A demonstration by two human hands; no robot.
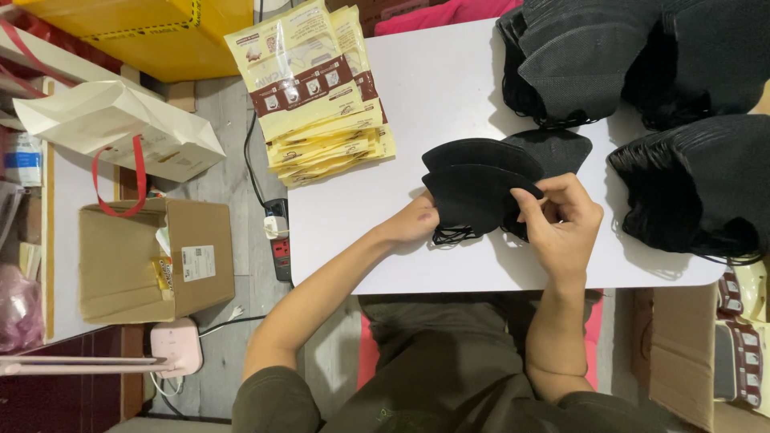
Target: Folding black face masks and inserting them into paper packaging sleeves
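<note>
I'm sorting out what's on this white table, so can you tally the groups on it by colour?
Black mask piles: 3
Black masks held in the left hand and right hand: 1 bunch
Cream-yellow packet stacks: 1
Total: 5 groups

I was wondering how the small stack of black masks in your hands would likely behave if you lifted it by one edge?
The black masks look thin and folded flat, so they are probably light and floppy. Both the left hand and right hand steady them, suggesting loose layers apt to slide apart. Ear loops dangle below, likely to snag.
</note>
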